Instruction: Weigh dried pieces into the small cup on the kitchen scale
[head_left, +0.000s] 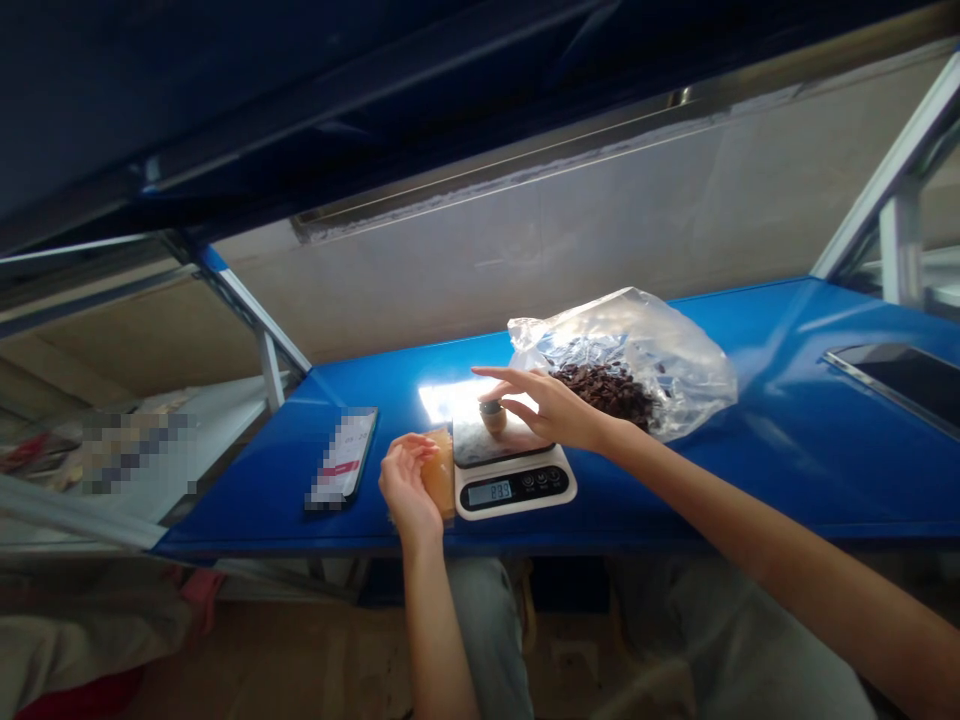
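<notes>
My left hand (411, 490) is at the left side of a tan, film-like packet (439, 475), its fingers bent over the edge. What lies under the palm is hidden. Just to the right stands a white digital kitchen scale (517, 500) with a lit display and a shiny metal plate. A small jar (493, 420) with a dark top and light brown body is on that plate. My right hand (555, 405) reaches across the scale, thumb and a finger at the jar's top, the index finger stretched out above it.
Behind the scale lies a clear plastic bag (675, 375) of dark brown flakes (607, 393). A phone (343, 460) lies at the left, and a dark tablet-like device (904, 375) at the right. The blue tabletop (780, 480) sits beneath a low dark shelf (300, 110).
</notes>
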